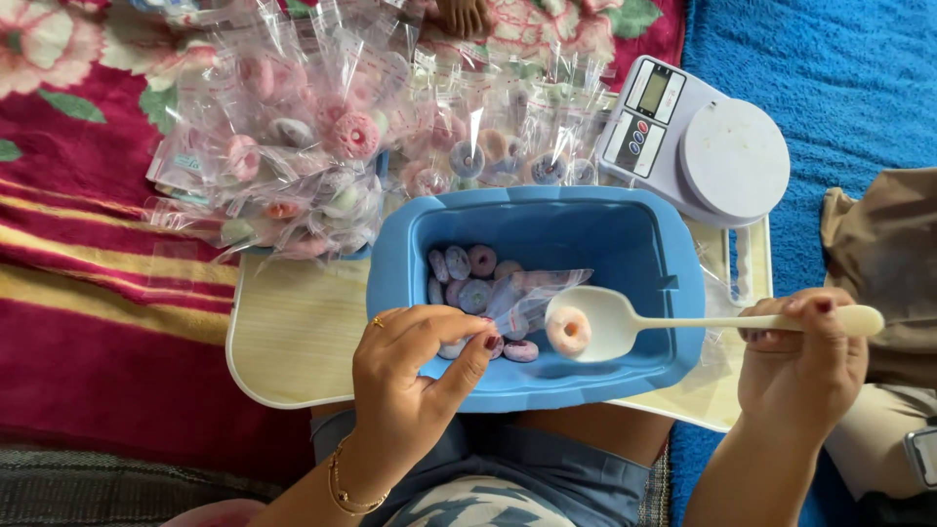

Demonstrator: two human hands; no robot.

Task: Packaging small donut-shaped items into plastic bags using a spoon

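My left hand (pixel 410 376) pinches a small clear plastic bag (pixel 532 293) at its mouth, over a blue plastic tub (pixel 683 293). Several ring-shaped candies (pixel 468 278) in pink, purple and white lie in the tub's left half. My right hand (pixel 800 361) grips the handle of a white plastic spoon (pixel 625 320). One pink-orange ring candy (pixel 568 330) rests in the spoon's bowl, right at the bag's open end.
The tub sits on a pale wooden lap tray (pixel 293 337). A heap of filled clear bags (pixel 322 146) lies behind it. A white kitchen scale (pixel 717 146) stands at the back right. Red floral blanket on the left, blue rug on the right.
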